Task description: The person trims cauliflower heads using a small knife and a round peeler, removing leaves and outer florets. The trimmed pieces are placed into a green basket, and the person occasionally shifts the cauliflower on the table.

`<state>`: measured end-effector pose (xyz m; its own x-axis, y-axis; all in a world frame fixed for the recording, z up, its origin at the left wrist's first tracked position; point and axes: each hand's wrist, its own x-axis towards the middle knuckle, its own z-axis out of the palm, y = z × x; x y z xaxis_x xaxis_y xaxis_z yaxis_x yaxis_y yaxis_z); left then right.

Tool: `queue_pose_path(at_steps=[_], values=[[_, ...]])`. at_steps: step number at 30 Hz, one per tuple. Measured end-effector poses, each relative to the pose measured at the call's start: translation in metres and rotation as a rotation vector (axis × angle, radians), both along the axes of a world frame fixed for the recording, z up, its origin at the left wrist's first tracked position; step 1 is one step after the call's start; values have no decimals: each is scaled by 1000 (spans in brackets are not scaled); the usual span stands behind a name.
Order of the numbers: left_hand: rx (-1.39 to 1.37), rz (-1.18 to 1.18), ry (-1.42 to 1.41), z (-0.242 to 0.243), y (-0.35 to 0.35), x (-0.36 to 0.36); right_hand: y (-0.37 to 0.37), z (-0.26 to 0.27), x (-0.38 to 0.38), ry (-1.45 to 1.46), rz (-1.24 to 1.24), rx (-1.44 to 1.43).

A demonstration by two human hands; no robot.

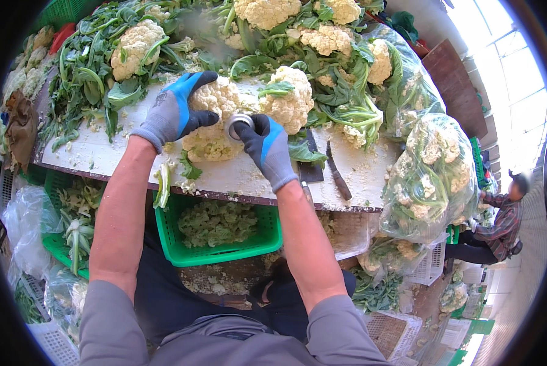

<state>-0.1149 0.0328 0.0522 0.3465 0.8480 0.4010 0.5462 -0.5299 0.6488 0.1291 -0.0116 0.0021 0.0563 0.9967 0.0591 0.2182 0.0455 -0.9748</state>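
My left hand (175, 110), in a grey, blue and black glove, rests with spread fingers against the left side of a cauliflower head (216, 98). My right hand (266, 144), gloved alike, grips a round metal tool (239, 124) at that head's lower right edge. Cut cauliflower (211, 144) lies just below it on the white board. Another cauliflower head (291, 98) with a leaf across it sits just right. A knife with a wooden handle (339, 183) and a dark flat blade (311, 160) lie to the right of my right hand.
Leafy cauliflower (136, 50) is heaped along the table's back. Below the front edge stands a green plastic crate (218, 258) with florets and trimmings. A clear plastic bag of cauliflower (429, 183) bulges at the right edge. A co-worker (502, 219) is at the far right.
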Motion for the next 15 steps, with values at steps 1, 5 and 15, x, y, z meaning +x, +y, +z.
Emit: queue_pose_path(at_steps=[1, 5, 15], values=[[-22, 2, -23, 0, 0, -4, 5, -5, 9, -163, 25, -10], [-156, -31, -151, -6, 4, -5, -7, -27, 67, -110, -253, -202], [-234, -44, -233, -7, 4, -11, 4, -39, 83, -104, -352, -135]])
